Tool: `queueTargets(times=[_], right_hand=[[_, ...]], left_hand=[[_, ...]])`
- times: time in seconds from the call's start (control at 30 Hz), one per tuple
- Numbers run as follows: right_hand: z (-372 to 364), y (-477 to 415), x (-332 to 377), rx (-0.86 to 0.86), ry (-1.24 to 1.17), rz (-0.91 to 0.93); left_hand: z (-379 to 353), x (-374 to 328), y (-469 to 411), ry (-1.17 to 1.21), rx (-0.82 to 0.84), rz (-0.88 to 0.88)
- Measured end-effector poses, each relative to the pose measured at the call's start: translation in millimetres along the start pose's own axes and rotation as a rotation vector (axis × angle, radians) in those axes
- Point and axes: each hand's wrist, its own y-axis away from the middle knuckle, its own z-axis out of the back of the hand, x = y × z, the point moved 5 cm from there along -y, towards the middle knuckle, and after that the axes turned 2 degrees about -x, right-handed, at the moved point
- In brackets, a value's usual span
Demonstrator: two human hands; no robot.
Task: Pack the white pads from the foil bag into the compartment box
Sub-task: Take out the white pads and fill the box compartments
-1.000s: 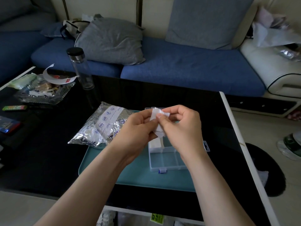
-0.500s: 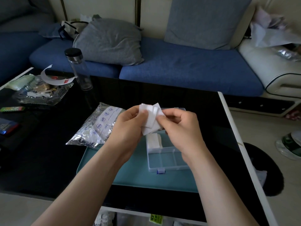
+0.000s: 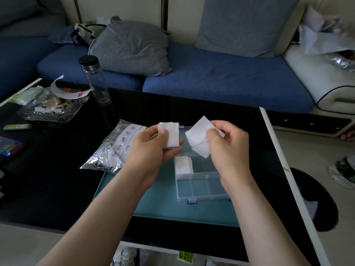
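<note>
— Where is there room to move?

— The compartment box lies open on a teal tray, near the right edge of the black table; its white rim runs close beside the tray. The wider stretch of table is on the left, between the tray and a glass dish. The foil bag lies at the tray's far left corner.

— And the hands?

— Both are above the box, apart. The left hand holds a flat stack of pads, grip narrow, thumb on top. The right hand pinches some fanned pads in its fingertips. More pads lie in a left compartment.
</note>
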Motion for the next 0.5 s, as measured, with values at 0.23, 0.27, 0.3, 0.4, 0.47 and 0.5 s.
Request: queueTargets(times=[0.23,0.27,0.3,0.4,0.47,0.5], right_hand=[[-16.1,9.4,15.7,0.218,0.123,0.126],[-16.6,10.9,15.8,0.222,0.159,0.149],[-16.9,11.2,16.1,0.22,0.185,0.165],[-16.0,10.2,14.8,0.212,0.236,0.217],[-16.3,9.4,13.7,0.211,0.263,0.251],[-16.5,9.2,12.9,0.204,0.268,0.262]], left_hand=[[-14.2,-0.7,9.1,-0.009,0.16,0.067],[-15.1,-0.5,10.7,-0.004,0.164,0.078],[-15.6,-0.7,11.2,-0.01,0.17,0.079],[-16.1,1.7,11.2,-0.096,0.209,0.047],[-15.3,3.9,10.6,-0.194,0.235,0.001],[-14.7,4.3,10.7,-0.242,0.244,-0.023]])
